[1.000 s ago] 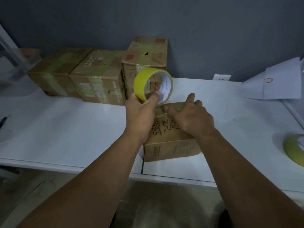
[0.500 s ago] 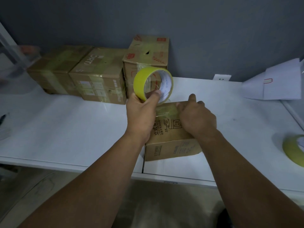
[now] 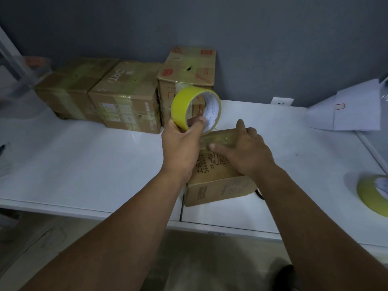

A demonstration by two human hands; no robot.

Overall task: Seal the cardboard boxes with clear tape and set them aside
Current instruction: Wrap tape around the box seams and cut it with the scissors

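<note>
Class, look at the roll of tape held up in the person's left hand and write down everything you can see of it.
The tape roll is a wide ring, yellowish on its outer face, with a white printed core inside. It stands on edge, its opening turned toward the camera and right, held above the far end of the small cardboard box. The left hand grips its lower rim, thumb inside the core. A clear strip runs from it onto the box top, where the right hand presses it.

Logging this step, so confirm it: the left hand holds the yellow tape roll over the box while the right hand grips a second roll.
Wrong on the right hand: the head view shows it pressing the tape strip onto the box. The second roll lies untouched on the table. The left hand does hold the yellow tape roll.
</note>
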